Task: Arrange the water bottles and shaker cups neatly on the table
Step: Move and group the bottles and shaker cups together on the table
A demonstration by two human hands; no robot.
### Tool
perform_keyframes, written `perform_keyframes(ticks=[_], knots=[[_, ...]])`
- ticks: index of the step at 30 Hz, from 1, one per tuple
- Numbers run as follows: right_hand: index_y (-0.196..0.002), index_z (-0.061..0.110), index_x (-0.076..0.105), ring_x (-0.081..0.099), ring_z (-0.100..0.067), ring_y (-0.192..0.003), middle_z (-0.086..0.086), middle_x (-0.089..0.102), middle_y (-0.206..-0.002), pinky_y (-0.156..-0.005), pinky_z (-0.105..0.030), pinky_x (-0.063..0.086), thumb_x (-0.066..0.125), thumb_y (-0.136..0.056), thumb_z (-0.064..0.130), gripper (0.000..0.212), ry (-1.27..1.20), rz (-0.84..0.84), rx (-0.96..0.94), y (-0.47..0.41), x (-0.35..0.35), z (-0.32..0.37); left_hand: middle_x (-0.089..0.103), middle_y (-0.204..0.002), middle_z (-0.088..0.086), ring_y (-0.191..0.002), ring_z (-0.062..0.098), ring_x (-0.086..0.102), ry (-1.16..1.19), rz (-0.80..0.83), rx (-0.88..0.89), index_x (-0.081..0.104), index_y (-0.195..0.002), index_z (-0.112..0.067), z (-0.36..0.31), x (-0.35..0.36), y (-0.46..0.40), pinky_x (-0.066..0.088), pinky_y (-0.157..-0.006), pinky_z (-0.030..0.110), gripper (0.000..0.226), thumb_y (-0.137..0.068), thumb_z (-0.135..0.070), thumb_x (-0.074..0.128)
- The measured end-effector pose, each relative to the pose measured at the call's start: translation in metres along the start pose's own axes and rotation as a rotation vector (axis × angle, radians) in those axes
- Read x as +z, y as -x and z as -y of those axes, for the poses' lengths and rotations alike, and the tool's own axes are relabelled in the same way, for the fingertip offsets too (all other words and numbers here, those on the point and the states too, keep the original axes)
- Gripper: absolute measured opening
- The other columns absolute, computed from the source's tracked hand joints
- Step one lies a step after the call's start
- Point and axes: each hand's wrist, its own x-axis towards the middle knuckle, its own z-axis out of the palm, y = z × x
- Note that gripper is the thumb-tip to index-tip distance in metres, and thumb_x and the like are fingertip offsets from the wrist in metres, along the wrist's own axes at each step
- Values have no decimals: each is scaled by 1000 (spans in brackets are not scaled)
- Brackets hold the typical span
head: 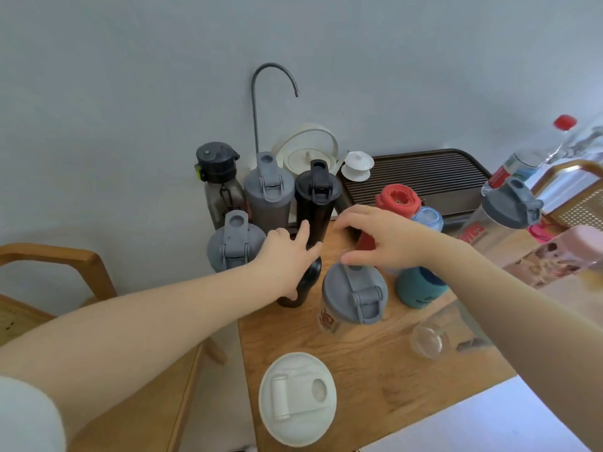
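Observation:
My left hand point(287, 256) lies over the top of a dark bottle point(301, 285) at the wooden table's point(375, 370) left edge and grips it, index finger reaching toward a tall black shaker point(318, 203). My right hand point(385, 236) hovers with spread, curved fingers and holds nothing; its thumb is at the flip cap of a clear shaker with a grey lid point(354, 295). Behind stand two grey-lidded shakers point(267, 190) point(235, 243) and a smoky bottle with a black cap point(218, 177). A red bottle point(396, 199), a blue-lidded bottle point(429, 218) and a teal bottle point(419, 285) sit under my right arm.
A white-lidded shaker point(297, 399) stands near the front, a small glass point(427, 340) to its right. Another grey-lidded clear shaker point(509, 207), a pink-lidded bottle point(571, 252) and a red-capped plastic bottle point(554, 138) are far right. A white teapot point(306, 151), tea tray point(414, 177) and wooden chair point(65, 256) border the table.

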Motion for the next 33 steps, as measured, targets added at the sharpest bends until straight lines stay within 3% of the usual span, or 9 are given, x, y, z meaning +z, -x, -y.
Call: perform_keyframes(ticks=[4,7,12,19,25,27,29,31,33], knots=[[-145,37,10,21,-16,-139,12,7,-154,-113,-35,30,77,-65,49,105,5,247,128,22,10,14,1,-153,21,-116,42,46,8,-14,-8,3,-147,-19,-4,4,-7,46,-84,36,97,-78,-46,66],[-145,37,-4,10,-24,-143,11,-15,-154,-113,-40,29,78,-65,46,115,208,327,152,35,28,20,13,-148,19,-110,40,48,96,-53,8,19,-141,-16,-2,6,-5,45,-77,35,88,-75,-48,68],[-141,32,15,32,-29,-128,-3,6,-149,-102,-37,41,73,-71,43,92,290,168,170,41,45,27,20,-145,15,-109,39,47,203,-135,48,29,-134,-15,-7,11,-5,46,-74,38,84,-71,-52,70],[-138,37,19,31,-25,-124,-3,11,-147,-96,-37,43,72,-70,47,87,302,183,82,39,49,39,17,-146,13,-119,40,39,390,-146,-41,27,-137,-14,1,9,-27,46,-82,41,86,-73,-51,70],[-144,29,11,36,-24,-125,-1,15,-148,-95,-34,41,75,-66,51,103,287,122,25,26,46,39,5,-156,8,-130,32,38,599,-75,148,7,-148,-22,17,7,-30,42,-99,39,76,-90,-20,56],[-147,27,8,37,-22,-127,0,15,-151,-99,-35,41,71,-68,56,106,257,143,-3,23,39,35,12,-157,4,-137,25,31,615,-54,159,10,-148,-22,25,3,-23,36,-105,35,70,-92,-9,50],[-146,23,17,37,-19,-131,1,22,-151,-104,-38,39,62,-76,57,91,80,61,7,16,31,25,25,-153,3,-136,22,32,637,-91,104,18,-147,-21,30,-5,-11,34,-107,35,65,-91,-1,45],[-139,17,35,43,-21,-127,-3,36,-144,-104,-35,38,53,-89,43,60,-65,-137,43,3,24,6,37,-147,4,-130,20,40,707,-151,34,27,-144,-21,31,-16,2,37,-104,35,58,-91,0,39],[-134,13,42,45,-26,-124,-8,41,-141,-101,-35,38,49,-93,22,44,49,-183,85,-13,19,-15,44,-140,3,-122,18,46,740,-227,24,37,-138,-20,24,-26,16,40,-99,35,46,-94,-7,37]])
